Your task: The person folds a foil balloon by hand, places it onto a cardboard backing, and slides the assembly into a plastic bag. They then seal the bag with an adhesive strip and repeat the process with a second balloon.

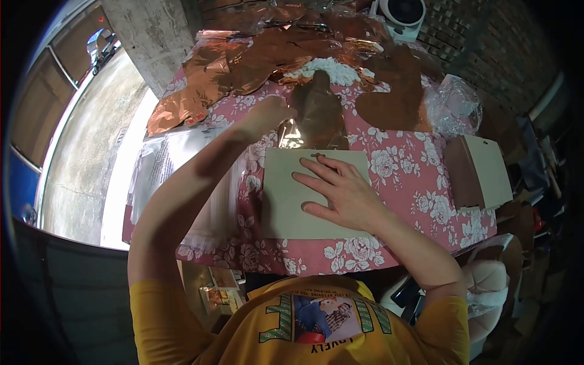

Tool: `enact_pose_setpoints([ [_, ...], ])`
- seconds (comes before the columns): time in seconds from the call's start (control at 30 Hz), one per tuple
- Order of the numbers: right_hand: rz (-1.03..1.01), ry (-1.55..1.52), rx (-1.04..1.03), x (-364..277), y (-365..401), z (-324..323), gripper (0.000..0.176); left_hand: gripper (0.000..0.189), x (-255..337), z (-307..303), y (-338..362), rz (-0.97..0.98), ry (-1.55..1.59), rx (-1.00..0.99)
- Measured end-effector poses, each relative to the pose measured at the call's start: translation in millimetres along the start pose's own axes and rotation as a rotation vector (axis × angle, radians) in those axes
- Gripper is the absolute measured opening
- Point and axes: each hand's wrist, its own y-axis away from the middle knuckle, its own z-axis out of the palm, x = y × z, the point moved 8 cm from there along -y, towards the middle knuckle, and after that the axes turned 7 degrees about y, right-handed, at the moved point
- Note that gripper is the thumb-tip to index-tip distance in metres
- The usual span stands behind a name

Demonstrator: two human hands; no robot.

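My right hand (344,193) lies on a cream card sheet (283,213) at the front middle of the table, its fingers spread. The sheet has a small cut-out near its far edge. Beyond it lies a shiny copper-brown foil balloon (319,109), flat and uninflated, its near end meeting the sheet's far edge. My left hand (272,117) is closed at the balloon's left edge, seemingly pinching it; the fingertips are partly hidden. A heap of small white pieces (328,71) sits just behind the balloon.
More flat copper foil balloons (261,58) cover the table's back. Clear plastic bags (176,176) lie at left. A stack of cards (480,173) and crumpled clear plastic (455,104) are at right. A white fan-like device (403,15) stands behind; a padded chair (486,283) is at front right.
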Motion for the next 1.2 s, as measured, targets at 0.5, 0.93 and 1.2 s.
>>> enact_pose_setpoints([
  [0.5,0.018,0.014,-0.021,-0.1,0.4,0.4,0.057,0.032,2.6,17.4,15.8,-0.02,0.257,-0.301],
  [0.93,0.01,-0.003,-0.02,1.8,-0.5,2.1,0.057,0.025,-10.2,15.2,7.7,-0.022,-0.012,-0.305],
  [1.2,0.002,0.004,-0.015,7.7,-3.8,3.5,0.057,0.032,-13.0,14.6,9.0,-0.023,0.06,-0.337],
])
